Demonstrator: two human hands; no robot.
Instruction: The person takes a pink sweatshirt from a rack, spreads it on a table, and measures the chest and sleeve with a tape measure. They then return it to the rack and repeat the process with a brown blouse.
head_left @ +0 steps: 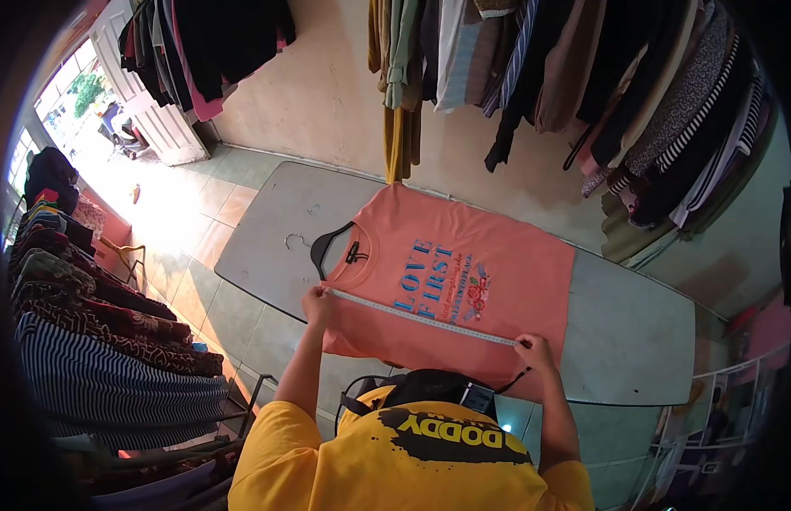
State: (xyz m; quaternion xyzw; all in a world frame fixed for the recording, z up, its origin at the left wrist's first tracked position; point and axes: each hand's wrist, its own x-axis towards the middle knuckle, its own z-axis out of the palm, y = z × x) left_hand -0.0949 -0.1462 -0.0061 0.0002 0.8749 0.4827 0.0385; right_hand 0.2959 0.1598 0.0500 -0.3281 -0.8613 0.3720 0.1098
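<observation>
A salmon-pink T-shirt [514,247] with a "LOVE FIRST" print and flowers lies sideways on the table, its neck to the left. Inside the neck is a black hanger [323,249], its metal hook on the tabletop. A pale measuring tape [421,318] runs straight across the shirt from shoulder to near the hem. My left hand [316,304] pinches one end at the shoulder beside the neckline. Toward the hem, my right hand [533,351] pinches the tape between thumb and fingers, and a dark strip hangs below it.
The grey table [625,332] stands against the wall. Hanging clothes [574,77] crowd the wall above it, with more dark garments [199,51] at upper left. A rack of patterned clothes [114,341] stands on my left, near an open door [152,94]. A white wire rack [710,409] is at right.
</observation>
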